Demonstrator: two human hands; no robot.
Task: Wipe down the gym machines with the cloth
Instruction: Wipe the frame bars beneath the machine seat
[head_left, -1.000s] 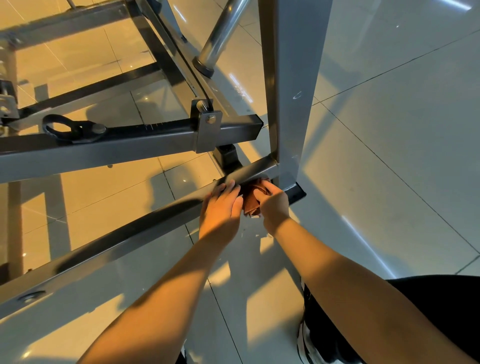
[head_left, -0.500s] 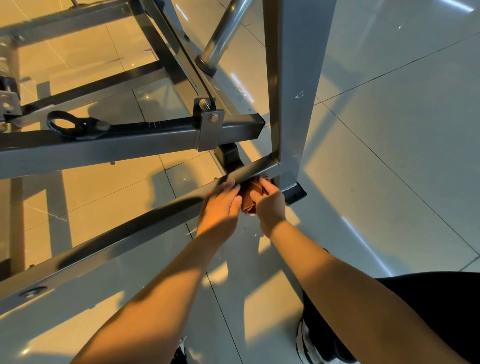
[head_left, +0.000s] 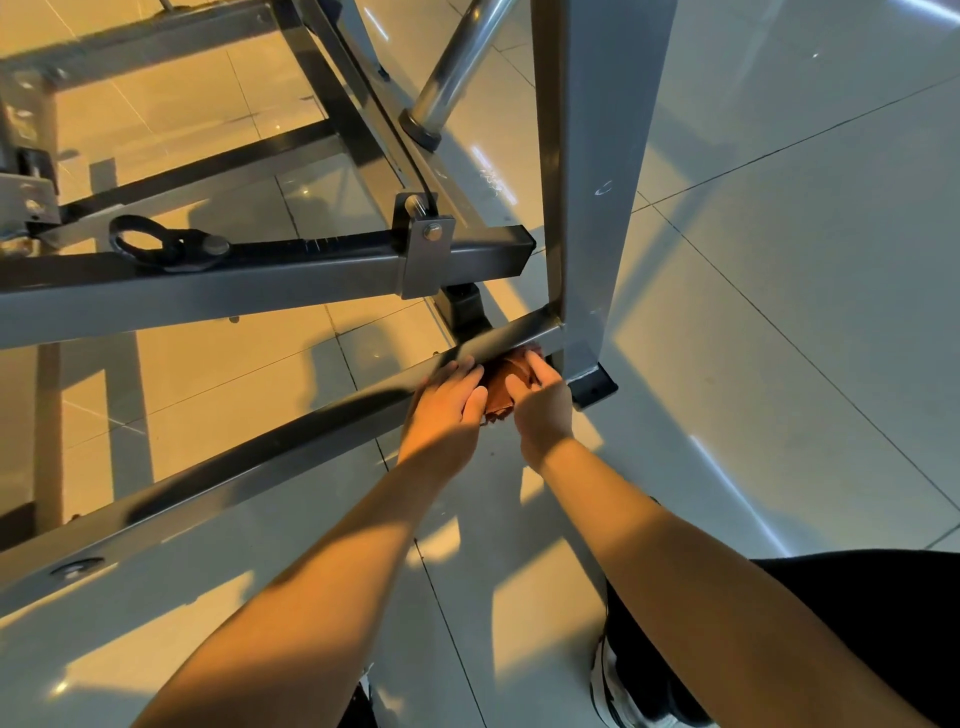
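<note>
Cloth (head_left: 500, 388) is gripped in the curled right hand (head_left: 543, 410) at the corner of the frame bar (head_left: 311, 447), the left hand (head_left: 447, 410) laid flat beside it; a stroke along the bar is judged due next.

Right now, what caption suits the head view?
Right hand grips a crumpled brown cloth against the low grey steel bar beside the upright post; left hand rests on the bar.

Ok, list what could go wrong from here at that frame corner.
The left hand and right hand crowd the bunched cloth in the tight corner where the low rail meets the upright post; knuckles could scrape metal.
The square bar has an open end that juts out just above the hands; lifting an arm carelessly might knock it.
</note>
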